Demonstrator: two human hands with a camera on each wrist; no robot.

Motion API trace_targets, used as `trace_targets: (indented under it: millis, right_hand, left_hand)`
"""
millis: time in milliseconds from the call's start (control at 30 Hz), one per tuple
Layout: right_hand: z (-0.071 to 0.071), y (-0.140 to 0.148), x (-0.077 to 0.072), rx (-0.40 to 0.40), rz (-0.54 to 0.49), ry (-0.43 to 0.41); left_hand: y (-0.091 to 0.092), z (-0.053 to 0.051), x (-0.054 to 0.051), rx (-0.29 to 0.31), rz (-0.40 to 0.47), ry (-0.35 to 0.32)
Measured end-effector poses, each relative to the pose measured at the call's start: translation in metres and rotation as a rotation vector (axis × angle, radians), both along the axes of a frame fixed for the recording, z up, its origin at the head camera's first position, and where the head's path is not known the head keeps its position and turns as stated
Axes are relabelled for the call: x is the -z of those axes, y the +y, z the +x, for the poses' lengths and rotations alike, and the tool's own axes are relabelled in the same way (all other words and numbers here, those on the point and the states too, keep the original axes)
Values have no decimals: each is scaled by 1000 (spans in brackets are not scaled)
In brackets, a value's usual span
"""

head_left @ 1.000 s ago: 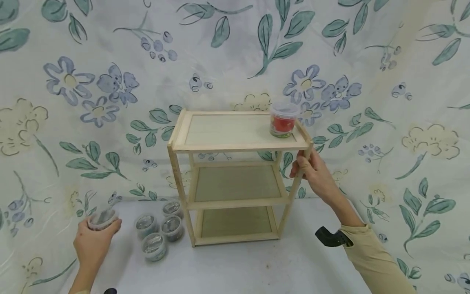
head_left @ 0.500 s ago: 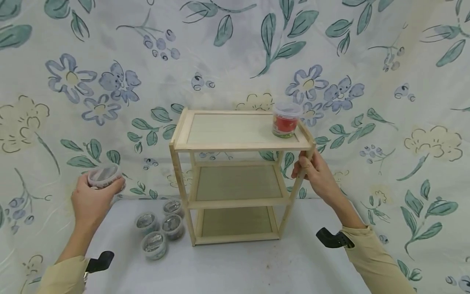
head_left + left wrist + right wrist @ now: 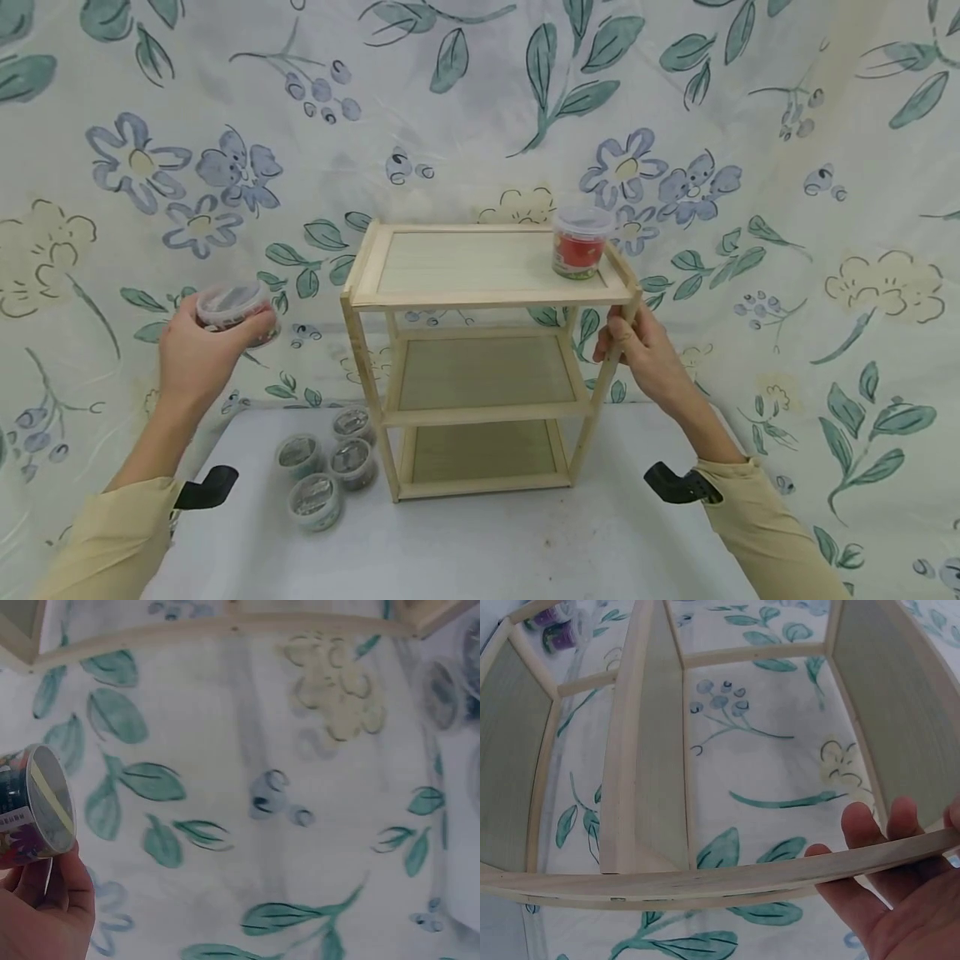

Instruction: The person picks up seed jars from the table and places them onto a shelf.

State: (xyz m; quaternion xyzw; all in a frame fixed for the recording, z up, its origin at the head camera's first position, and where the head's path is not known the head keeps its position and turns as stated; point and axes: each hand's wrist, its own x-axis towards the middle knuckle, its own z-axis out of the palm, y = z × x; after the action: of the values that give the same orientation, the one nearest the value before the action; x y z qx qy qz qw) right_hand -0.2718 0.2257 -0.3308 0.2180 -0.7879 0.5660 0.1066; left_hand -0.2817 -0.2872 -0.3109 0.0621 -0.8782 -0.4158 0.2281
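My left hand (image 3: pixel 198 354) grips a small clear-lidded plastic tub (image 3: pixel 234 307), raised above the table to the left of a wooden shelf rack. In the left wrist view this tub (image 3: pixel 34 806) shows a colourful printed wall and a pale strip across its lid. The three-tier rack (image 3: pixel 491 300) stands upright at the middle. My right hand (image 3: pixel 637 350) holds its front right post just under the top shelf; in the right wrist view the fingers (image 3: pixel 862 825) curl round the post (image 3: pixel 727 883). A tub with a red label (image 3: pixel 579 243) sits at the top shelf's right end.
Several lidded tubs (image 3: pixel 315 502) stand grouped on the white table (image 3: pixel 480 550), just left of the rack's foot. A floral sheet (image 3: pixel 465 108) hangs behind, close to the rack's back. The middle shelf (image 3: pixel 487 373) and bottom shelf (image 3: pixel 482 452) are framed panels.
My left hand has lifted its tub from low on the left, moving it up and slightly right. The right hand stays on the post, and the rack has not moved.
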Motion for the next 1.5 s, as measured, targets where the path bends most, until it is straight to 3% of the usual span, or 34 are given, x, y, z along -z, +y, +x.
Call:
trace_targets:
  millis: [267, 400, 600, 733, 1100, 1333, 1500]
  right_hand:
    - [0, 0, -2, 3, 10, -1]
    - [0, 0, -1, 0, 11, 8]
    - [0, 0, 1, -6, -3, 9]
    - [-1, 0, 0, -5, -1, 10]
    - [-1, 1, 1, 3, 14, 13]
    - [-1, 0, 1, -4, -1, 23]
    - [-1, 0, 1, -11, -13, 23]
  left_hand:
    - [32, -11, -50, 125, -43, 43]
    - [50, -16, -73, 207, -24, 73]
    - [81, -20, -99, 326, -6, 66]
    - [99, -23, -105, 373, -6, 51]
    - [129, -30, -104, 473, 12, 29]
    - [139, -34, -102, 478, 9, 6]
    - [140, -34, -102, 507, -28, -48]
